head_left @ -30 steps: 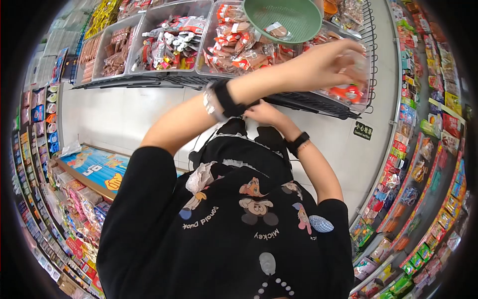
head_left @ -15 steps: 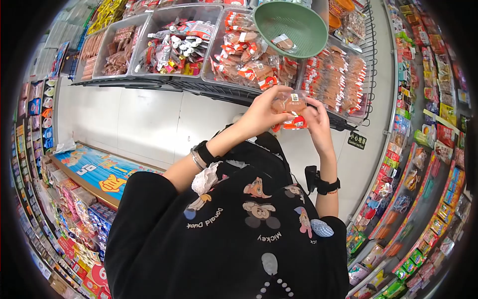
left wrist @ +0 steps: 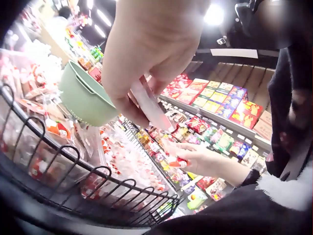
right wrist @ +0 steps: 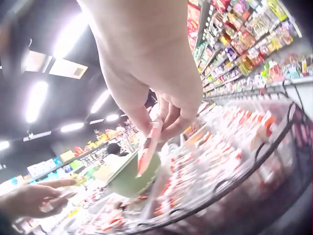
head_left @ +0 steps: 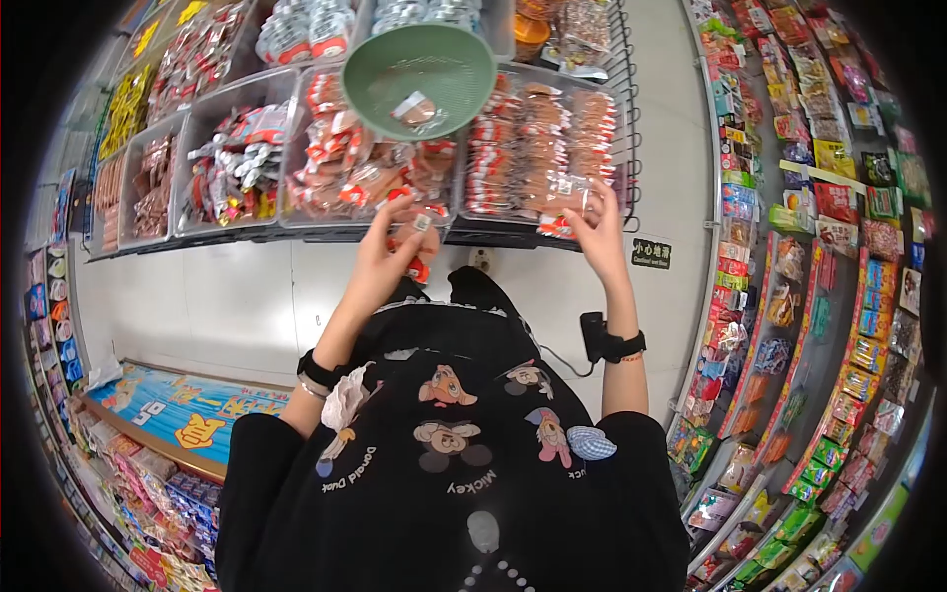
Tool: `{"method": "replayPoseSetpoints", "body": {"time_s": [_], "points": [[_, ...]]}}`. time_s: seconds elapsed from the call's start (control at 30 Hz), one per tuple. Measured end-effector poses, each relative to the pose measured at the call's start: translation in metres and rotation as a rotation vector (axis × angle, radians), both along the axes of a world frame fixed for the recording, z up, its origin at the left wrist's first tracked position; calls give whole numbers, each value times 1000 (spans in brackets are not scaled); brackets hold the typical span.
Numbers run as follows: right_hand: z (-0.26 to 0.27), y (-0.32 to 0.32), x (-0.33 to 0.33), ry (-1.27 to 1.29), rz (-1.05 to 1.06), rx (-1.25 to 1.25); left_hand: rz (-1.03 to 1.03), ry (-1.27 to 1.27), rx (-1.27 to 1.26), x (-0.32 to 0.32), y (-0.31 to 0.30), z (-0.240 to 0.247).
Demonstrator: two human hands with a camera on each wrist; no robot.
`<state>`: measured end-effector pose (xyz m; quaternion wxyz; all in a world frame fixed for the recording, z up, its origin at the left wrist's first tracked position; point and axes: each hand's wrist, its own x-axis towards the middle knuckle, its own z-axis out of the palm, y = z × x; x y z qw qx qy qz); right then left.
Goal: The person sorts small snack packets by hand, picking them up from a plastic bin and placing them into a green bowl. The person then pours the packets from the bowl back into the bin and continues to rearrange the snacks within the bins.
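My left hand [head_left: 373, 264] pinches a clear snack packet [head_left: 402, 243] with a brown filling, a pale code label and a red end, in front of the bins. Farther right, my right hand [head_left: 604, 235] grips a second clear packet [head_left: 564, 197], also brown inside and red at one end. In the left wrist view this left-hand packet [left wrist: 150, 105] appears nearly edge-on between thumb and fingers. The right-hand packet [right wrist: 150, 142] hangs thin and edge-on in the right wrist view. A green basket [head_left: 464, 109] rests on the bins, one small packet [head_left: 416, 109] inside it.
Plastic bins of packaged snacks stand ahead: a jumbled bin [head_left: 345, 163] and neat rows of packets [head_left: 543, 128] beside it. A black wire rack edge [left wrist: 73, 154] borders them. Snack shelves [head_left: 789, 296] run along the right; a blue printed box top [head_left: 187, 409] is lower left.
The left hand came back from the right-hand rows to meet the right hand before my body. Now the hands are apart, one packet in each. The head view has shifted right.
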<state>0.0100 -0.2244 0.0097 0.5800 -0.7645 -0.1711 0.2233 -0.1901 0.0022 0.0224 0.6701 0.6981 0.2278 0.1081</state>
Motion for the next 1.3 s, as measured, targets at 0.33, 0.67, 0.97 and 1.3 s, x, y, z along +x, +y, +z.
{"method": "replayPoseSetpoints", "body": {"time_s": [0.33,0.67,0.97,1.3], "points": [[-64,-54,106,-820,493,-686,150,-24,-101,49,-59,-12],[-99,-38,108,-1283,589,-858,238,88,-144,60,-82,-4],[-51,-52,104,-1150,510,-778,87,13,-196,92,-75,-4],[5,-40,56,-44,434,-50,1,-169,-165,126,-112,1]]}}
